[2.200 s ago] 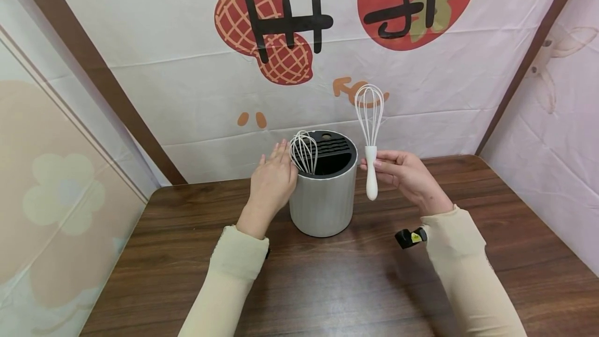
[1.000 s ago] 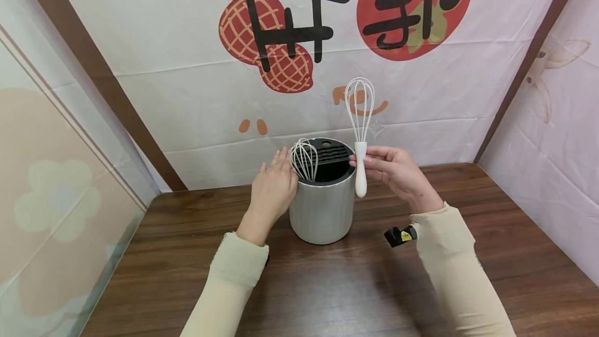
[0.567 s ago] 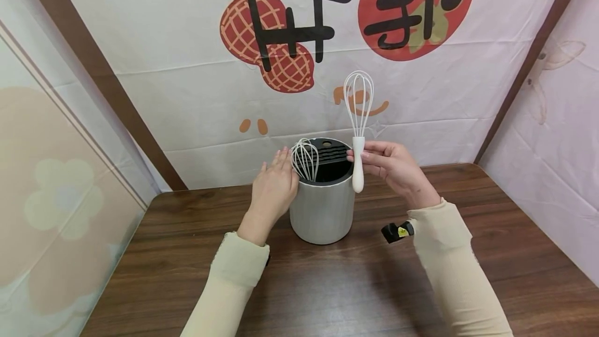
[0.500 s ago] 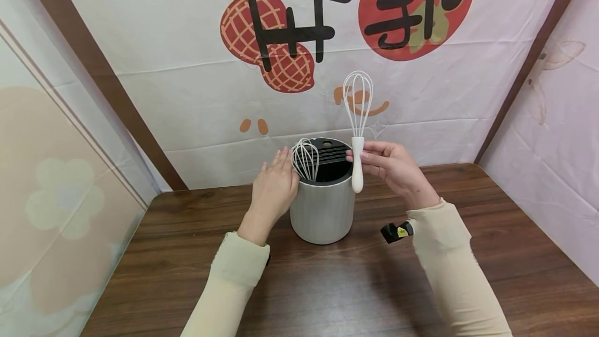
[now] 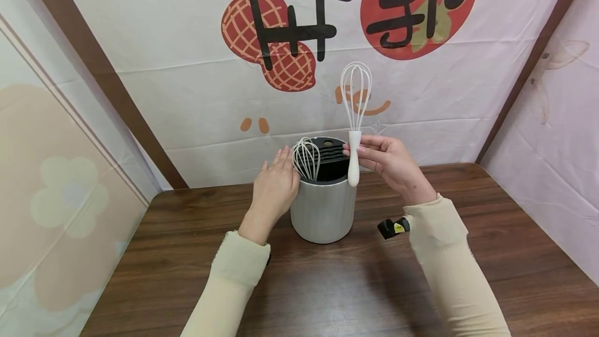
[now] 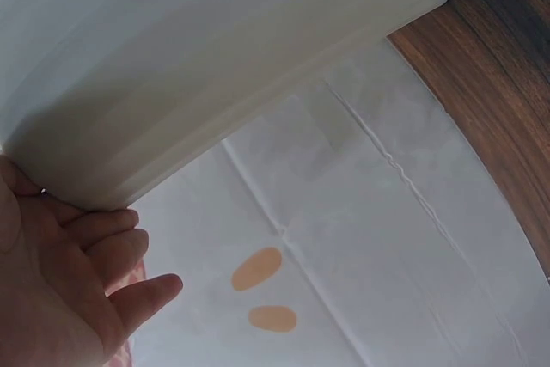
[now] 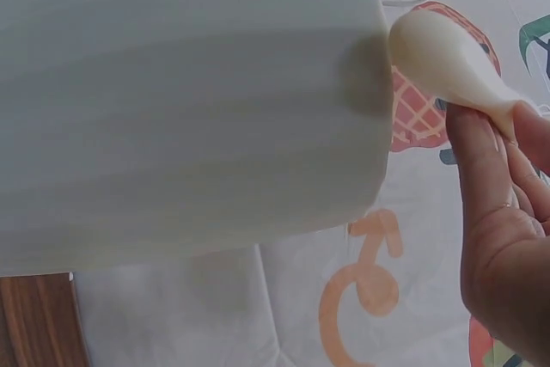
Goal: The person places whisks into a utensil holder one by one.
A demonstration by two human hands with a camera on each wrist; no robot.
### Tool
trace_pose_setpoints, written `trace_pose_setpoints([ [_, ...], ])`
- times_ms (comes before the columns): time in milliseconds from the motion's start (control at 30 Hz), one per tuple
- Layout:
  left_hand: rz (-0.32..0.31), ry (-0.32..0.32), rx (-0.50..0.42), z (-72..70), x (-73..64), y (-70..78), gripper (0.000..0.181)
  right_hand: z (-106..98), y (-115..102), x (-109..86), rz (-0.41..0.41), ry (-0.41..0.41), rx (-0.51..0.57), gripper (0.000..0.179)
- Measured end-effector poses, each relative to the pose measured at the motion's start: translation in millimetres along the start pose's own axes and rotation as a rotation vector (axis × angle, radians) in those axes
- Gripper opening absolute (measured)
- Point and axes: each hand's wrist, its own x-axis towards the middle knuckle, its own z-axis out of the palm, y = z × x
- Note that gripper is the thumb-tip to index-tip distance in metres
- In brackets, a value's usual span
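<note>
In the head view a pale grey utensil holder [image 5: 323, 212] with a black slotted top [image 5: 327, 151] stands upright on the table. One white whisk [image 5: 306, 157] sits in it at the left, its wires above the rim and its handle hidden. My left hand [image 5: 273, 183] rests on the holder's left side with fingers extended; the left wrist view shows the left fingers [image 6: 116, 255] against its wall. With thumb and fingertips my right hand [image 5: 390, 163] pinches a second white whisk [image 5: 354, 157] upright, wires up, at the rim's right side. Its handle end [image 7: 434, 49] is near the rim.
The brown wooden table [image 5: 318, 290] reaches back to a white printed cloth wall [image 5: 196, 103]. More cloth panels stand at the left and right. A black wrist camera [image 5: 393, 228] hangs at the right sleeve.
The right hand has carried its whisk left and upward, closer to the holder's opening. My left hand has kept its place on the holder, and the view has tilted slightly.
</note>
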Motion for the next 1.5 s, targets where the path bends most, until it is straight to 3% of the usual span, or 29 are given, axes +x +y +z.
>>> trace_pose_setpoints([
  [367, 0.003, 0.000, -0.005, 0.4, 0.4, -1.8, 0.049, 3.5, -0.9, 7.1, -0.017, 0.010, -0.042, 0.042],
  [733, -0.005, -0.011, -0.007, 0.6, 4.1, 0.3, 0.050, 5.7, -3.6, 12.6, -0.065, 0.030, -0.008, 0.032],
  [1200, -0.011, -0.012, 0.009, 0.2, 1.2, 0.0, 0.050, 9.5, 3.3, 19.4, -0.125, 0.043, -0.056, 0.033],
  [1500, -0.014, -0.016, 0.013, 1.5, 0.2, 1.0, 0.050, 9.1, 11.4, 18.8, -0.120, 0.055, -0.114, 0.035],
])
